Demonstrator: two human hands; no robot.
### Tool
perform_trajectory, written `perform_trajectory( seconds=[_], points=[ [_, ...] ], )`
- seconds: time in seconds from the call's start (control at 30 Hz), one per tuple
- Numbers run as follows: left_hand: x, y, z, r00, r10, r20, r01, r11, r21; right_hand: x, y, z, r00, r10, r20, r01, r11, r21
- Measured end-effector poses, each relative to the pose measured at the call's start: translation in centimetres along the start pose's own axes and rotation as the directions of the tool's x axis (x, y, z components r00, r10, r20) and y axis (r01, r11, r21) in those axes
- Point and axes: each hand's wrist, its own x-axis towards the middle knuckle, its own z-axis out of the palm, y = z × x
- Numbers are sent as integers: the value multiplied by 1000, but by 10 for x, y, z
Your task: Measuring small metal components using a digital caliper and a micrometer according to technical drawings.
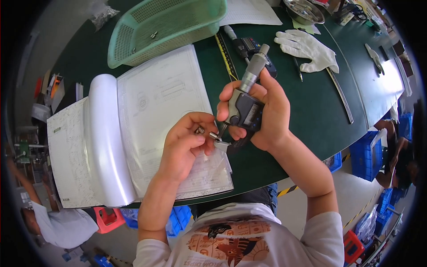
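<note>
My right hand is wrapped round a digital micrometer, whose silver thimble points up and away while its frame hangs toward my left hand. Close beside the measuring jaws, my left hand has its fingers curled. A small shiny metal cylinder lies in those fingers. Another small metal piece is at the micrometer's jaws, by my left fingertips; whether the jaws touch it I cannot tell. Under my hands lies an open folder of technical drawings in clear sleeves, its pages curled at the left.
A green perforated basket with a few small metal parts stands at the back. A second micrometer, a yellow tape measure, a white glove, a pen, a steel ruler and a metal bowl lie beyond my right hand.
</note>
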Motion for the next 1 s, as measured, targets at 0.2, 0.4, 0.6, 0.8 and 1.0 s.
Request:
perform_trajectory(
  seconds=[0.2,0.4,0.6,0.8,1.0],
  points=[
    [4,-6,-3,999,25,-31,-27,997,-73,-5,-1,1,1000,7,-20,-5,994,108],
    [2,-9,0,996,59,-62,-62,997,-53,-8,1,8,998,-49,-48,49,999,9],
    [1,-8,1,997,74,-30,-73,996,58,-8,3,8,999,-32,-22,32,999,14],
    [0,-5,4,1000,25,-11,-25,999,29,-4,8,4,1000,24,-7,-24,998,67],
    [-1,-4,4,999,-18,-37,18,1000,-8,-1,15,-2,997,63,34,-66,994,85]
  ],
)
